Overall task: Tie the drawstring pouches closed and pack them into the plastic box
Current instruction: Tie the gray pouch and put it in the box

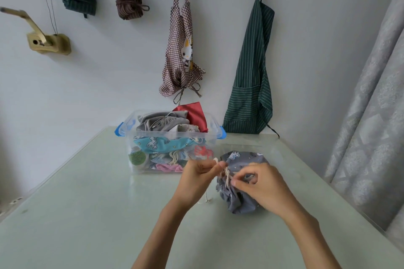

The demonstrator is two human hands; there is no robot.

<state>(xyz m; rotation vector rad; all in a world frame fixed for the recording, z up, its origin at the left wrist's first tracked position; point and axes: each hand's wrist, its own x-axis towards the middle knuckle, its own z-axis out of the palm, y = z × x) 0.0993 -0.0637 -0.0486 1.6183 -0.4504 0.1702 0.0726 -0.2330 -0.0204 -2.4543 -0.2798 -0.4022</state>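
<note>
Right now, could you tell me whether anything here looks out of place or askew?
Only slightly: the plastic box is heaped, and a red pouch pokes up above its rim. Both hands are busy on the grey pouch's cord.

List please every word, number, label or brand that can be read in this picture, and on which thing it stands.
None can be read.
Round green sticker on the plastic box: too blurred to tell whether it holds text.
Grey pouch on the table: small dark marks in its print, too small to read.
Checked apron on the wall: a cartoon figure only, no words.
</note>
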